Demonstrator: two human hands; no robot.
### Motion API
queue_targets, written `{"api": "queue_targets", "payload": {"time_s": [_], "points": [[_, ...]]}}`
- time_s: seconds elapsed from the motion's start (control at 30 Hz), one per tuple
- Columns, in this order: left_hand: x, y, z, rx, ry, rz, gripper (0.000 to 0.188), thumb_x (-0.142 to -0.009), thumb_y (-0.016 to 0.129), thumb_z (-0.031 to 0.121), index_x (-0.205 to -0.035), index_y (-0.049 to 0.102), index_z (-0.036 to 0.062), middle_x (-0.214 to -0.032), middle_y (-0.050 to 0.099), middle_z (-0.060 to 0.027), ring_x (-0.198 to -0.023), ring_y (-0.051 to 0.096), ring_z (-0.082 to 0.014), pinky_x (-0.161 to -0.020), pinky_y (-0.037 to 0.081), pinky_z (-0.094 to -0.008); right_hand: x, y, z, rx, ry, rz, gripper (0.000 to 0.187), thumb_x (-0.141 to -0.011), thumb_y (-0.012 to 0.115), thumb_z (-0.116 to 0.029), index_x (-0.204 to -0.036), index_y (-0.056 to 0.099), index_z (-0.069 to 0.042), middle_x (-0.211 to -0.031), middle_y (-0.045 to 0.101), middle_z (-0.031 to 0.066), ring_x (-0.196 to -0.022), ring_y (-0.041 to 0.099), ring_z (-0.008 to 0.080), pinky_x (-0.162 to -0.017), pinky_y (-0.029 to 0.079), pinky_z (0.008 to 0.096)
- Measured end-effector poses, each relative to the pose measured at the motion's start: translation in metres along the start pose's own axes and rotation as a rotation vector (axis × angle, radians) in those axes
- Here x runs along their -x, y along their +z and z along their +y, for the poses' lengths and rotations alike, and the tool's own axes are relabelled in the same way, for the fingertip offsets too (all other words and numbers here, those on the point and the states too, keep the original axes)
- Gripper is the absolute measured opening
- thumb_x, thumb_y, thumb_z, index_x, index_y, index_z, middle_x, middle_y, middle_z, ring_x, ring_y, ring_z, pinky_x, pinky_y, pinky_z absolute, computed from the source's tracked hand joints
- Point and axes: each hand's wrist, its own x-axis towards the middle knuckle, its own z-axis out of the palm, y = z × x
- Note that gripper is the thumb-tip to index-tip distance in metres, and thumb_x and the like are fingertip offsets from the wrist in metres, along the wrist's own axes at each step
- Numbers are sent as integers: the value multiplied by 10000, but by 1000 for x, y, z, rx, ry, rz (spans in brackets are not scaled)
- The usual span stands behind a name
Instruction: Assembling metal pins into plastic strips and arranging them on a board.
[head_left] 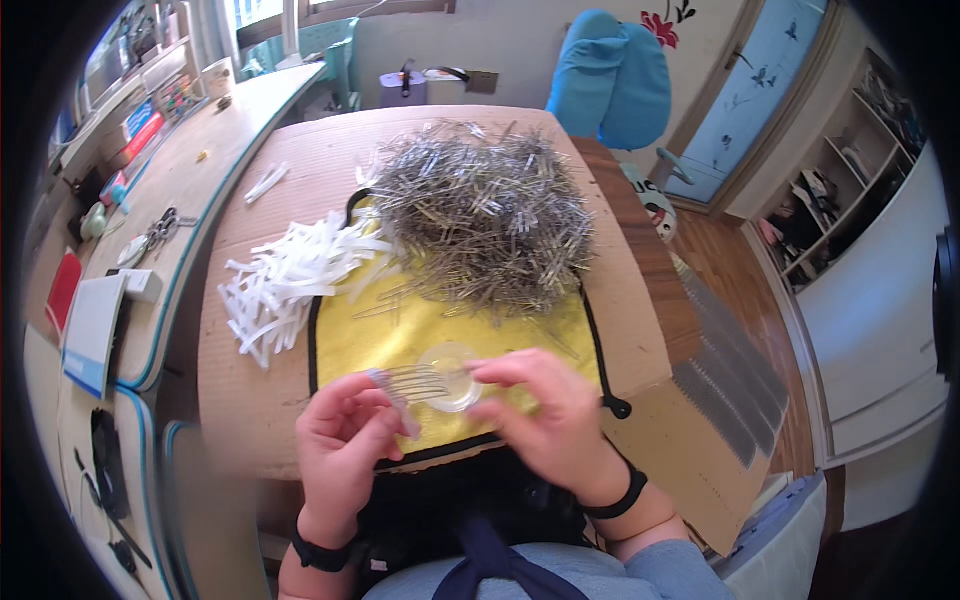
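My left hand (350, 430) is closed on a short white strip (397, 400). Several thin metal pins (420, 380) stick out of this strip toward the right, like the teeth of a comb. Just right of the pin tips is my right hand (540, 410), slightly blurred, its thumb and forefinger apart with nothing visible between them. Behind the pins, a round clear dish (458, 402) rests on a yellow cloth (350, 345) with black edging. Beyond it rises a large tangled heap of thin metal pins (490, 210). A pile of white strips (290, 280) lies to its left.
Cardboard (240, 400) covers the table under the cloth. Along the left runs a desk (190, 190) with scissors (163, 228) and small items. A blue-covered chair (610, 80) stands at the far right. Grey ridged sheets (735, 380) lie at the right.
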Motion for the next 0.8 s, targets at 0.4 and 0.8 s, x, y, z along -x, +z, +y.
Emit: {"api": "queue_targets", "payload": {"time_s": [0.4, 0.8], "points": [[-2, -2, -6, 76, 62, 2, 269, -760, 560, -18, -1023, 504, -3, -793, 585, -71, -632, 574, -125, -502, 448, -198, 8, -56, 28, 871, 79, -7, 90, -685, 606, -48, -771, 599, -26, -700, 539, 105, -713, 512, 275, -644, 427, 354], [-2, -6, -3, 172, 53, -61, 225, -774, 544, -48, -993, 518, -3, -815, 584, -87, -670, 604, -148, -456, 455, -184, -6, -5, 6, 161, -106, 117, 140, -676, 613, 53, -797, 585, -11, -723, 585, 96, -640, 556, 232, -580, 439, 292]]}}
